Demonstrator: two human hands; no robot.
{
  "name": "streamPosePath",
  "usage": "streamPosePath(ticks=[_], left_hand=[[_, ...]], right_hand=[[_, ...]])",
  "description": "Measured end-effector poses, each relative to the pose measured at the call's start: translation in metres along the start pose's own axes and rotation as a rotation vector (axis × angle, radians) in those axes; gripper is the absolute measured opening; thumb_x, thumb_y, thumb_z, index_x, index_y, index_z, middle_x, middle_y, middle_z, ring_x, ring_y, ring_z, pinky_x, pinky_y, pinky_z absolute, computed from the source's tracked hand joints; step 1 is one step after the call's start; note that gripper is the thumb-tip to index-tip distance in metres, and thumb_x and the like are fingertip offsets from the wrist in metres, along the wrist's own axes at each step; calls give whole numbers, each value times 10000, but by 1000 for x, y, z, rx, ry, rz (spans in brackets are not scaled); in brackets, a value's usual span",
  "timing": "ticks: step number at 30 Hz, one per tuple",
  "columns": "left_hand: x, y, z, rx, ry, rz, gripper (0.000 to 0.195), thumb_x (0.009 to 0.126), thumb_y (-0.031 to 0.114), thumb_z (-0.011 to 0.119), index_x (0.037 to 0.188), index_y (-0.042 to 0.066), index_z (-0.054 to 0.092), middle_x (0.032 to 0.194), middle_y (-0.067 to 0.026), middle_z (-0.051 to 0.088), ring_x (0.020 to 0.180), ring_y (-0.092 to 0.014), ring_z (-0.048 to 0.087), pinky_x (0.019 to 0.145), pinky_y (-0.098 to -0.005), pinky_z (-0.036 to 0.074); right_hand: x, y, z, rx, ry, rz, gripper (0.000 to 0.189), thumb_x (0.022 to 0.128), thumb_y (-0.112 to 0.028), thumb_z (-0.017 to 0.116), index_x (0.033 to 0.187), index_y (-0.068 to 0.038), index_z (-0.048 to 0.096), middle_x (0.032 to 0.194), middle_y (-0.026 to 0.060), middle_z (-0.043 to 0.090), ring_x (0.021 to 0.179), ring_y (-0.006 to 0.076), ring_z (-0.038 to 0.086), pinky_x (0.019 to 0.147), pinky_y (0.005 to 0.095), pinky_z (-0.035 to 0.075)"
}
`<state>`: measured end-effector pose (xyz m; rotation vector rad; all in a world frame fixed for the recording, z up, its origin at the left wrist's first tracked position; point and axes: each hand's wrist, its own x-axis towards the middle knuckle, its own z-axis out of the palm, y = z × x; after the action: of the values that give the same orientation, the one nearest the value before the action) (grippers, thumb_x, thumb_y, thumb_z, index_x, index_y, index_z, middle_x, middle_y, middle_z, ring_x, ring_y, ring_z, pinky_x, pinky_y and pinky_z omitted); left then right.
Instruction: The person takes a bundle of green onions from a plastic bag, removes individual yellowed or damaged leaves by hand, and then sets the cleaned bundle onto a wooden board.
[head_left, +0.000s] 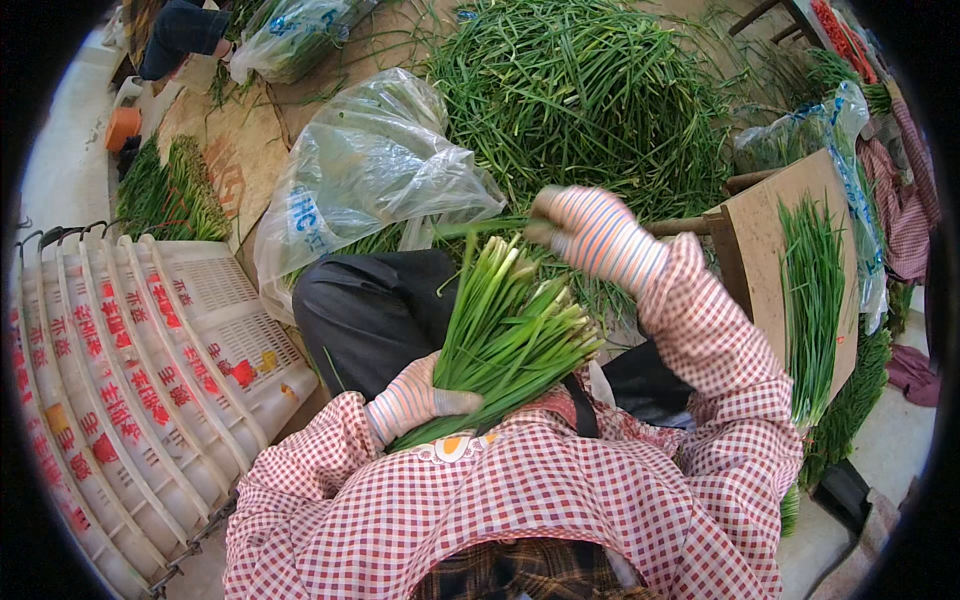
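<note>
My left hand (420, 397), in a striped knit glove, is closed round the leafy end of a thick bunch of garlic chives (514, 330). The bunch lies slanted over my lap, its pale cut ends fanned up and to the right. Just above those ends is my right hand (600, 236), in the same kind of glove, its fingertips blurred by motion. A thin green strand (480, 226) runs leftward from its pinched fingers. Beyond it rises a large heap of loose chives (577, 105) on the floor.
A clear plastic bag (367, 165) lies left of the heap. Stacked white plastic crates (142, 360) stand at my left. Sorted chives (814, 300) rest on a cardboard-topped stool (757, 247) at my right. More bundles (172, 187) lie on cardboard at the left. Another person's leg (184, 37) shows top left.
</note>
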<state>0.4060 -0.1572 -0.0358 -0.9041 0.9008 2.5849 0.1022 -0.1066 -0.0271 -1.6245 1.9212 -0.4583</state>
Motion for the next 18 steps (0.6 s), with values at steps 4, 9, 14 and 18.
streamPosePath(ticks=[4,9,14,18], left_hand=[[-6,-4,-3,62,63,24,768,732,115,825,1374,2,419,1313,-85,554,1199,-184,520,1051,-332,395],[-8,0,4,48,108,23,791,721,75,821,1389,12,401,1341,-93,535,1222,-194,507,1066,-344,382],[-3,3,9,-32,56,21,773,728,55,809,1385,15,405,1338,-93,537,1220,-196,509,1064,-350,385],[-5,3,11,0,110,66,681,733,73,818,1308,-12,463,1244,-94,596,1138,-186,565,1012,-335,441]], right_hand=[[14,62,-73,-373,409,276,247,863,-303,629,947,-70,617,880,169,651,858,353,629,741,443,513],[-10,44,-58,603,12,376,391,831,-211,690,1179,-58,600,1094,96,654,1006,189,608,872,327,501],[-10,10,11,843,-166,168,298,838,-212,701,1047,-4,657,896,63,684,844,129,607,808,292,497],[2,25,-2,317,53,65,228,820,-226,701,958,-45,683,856,126,686,803,252,654,758,342,515]])
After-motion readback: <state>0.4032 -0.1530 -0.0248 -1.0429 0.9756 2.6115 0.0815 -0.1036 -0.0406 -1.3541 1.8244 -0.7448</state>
